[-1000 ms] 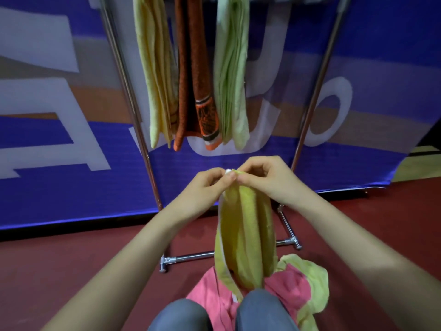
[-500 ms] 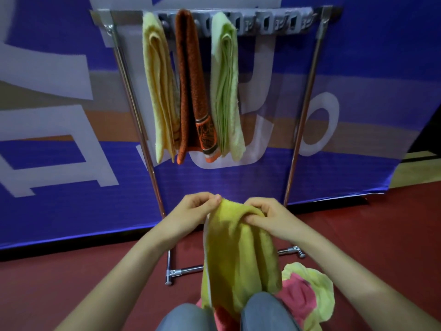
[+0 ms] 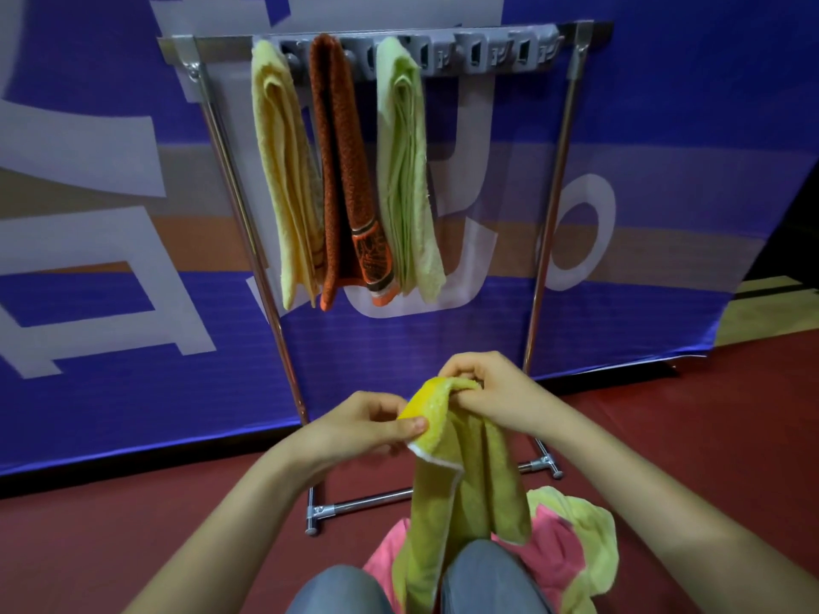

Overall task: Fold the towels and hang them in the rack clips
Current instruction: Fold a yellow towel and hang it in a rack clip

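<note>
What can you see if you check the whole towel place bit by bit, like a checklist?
Surface: red floor; the rack's feet stand on it.
Job's things: rack holds a cream towel, orange towel and green towel, side by side; clips to their right are free. Yellow towel is held up in front.
Clutter: pink-and-green cloth pile on the floor by the knees.
Hands: left hand pinches the yellow towel's top edge; right hand grips its top.
Cables: nothing seen.
Surroundings: blue banner behind the rack.
</note>
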### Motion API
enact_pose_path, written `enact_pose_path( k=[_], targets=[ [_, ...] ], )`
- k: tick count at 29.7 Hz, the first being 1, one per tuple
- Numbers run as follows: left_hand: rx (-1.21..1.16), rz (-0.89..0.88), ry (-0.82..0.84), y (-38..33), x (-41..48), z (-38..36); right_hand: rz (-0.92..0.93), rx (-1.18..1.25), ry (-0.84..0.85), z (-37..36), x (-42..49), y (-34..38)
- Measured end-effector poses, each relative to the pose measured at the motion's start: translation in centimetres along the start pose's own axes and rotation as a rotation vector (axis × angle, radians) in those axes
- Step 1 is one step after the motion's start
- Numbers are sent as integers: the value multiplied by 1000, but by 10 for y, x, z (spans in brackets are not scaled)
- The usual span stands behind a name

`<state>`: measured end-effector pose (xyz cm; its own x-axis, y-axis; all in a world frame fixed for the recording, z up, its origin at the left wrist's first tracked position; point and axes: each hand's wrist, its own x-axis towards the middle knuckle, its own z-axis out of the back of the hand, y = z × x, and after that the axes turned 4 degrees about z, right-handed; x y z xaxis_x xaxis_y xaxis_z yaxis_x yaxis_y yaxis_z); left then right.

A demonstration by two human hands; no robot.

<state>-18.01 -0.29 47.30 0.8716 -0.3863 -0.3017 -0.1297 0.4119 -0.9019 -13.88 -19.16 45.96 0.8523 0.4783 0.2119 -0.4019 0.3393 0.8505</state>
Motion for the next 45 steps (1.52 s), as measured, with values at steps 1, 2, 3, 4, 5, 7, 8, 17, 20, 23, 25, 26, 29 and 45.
enact_pose_path(
  k=[1,2,3,4,5,7,8,17,20,23,25,26,29,45],
  targets=[
    [-35,-36,-27,0,-1,1,-1,0,7,2,0,-1],
    [-77,-74,-61,-2,-2,2,-11,10,22,3,-1,-3],
    [-116,-103,-95,-4,-2,4,-28,36,46,6,-3,-5],
    [-148,-126,-120,-7,-3,6,-51,66,81,7,-4,-8],
    [-160,-147,-135,-10,-4,8,-75,92,121,8,-6,-11],
    [-152,-184,-160,-13,-6,12,-109,134,198,8,-10,-18],
    [-136,-197,-173,-15,-6,12,-116,170,222,9,-11,-21],
    [-47,-225,-264,-17,-13,27,-233,333,281,17,-30,-49],
    [-25,-217,-304,-18,-16,38,-236,282,233,23,-35,-60],
    [-50,-207,-354,-18,-19,45,-235,202,216,28,-38,-70],
    [-72,-209,-406,-19,-21,53,-242,148,191,34,-42,-77],
    [-76,-208,-434,-18,-22,57,-247,117,173,38,-44,-82],
    [-79,-201,-502,-17,-24,69,-263,81,123,51,-49,-90],
    [-127,-86,-668,11,-29,64,-266,98,-347,73,-36,-52]
  ],
)
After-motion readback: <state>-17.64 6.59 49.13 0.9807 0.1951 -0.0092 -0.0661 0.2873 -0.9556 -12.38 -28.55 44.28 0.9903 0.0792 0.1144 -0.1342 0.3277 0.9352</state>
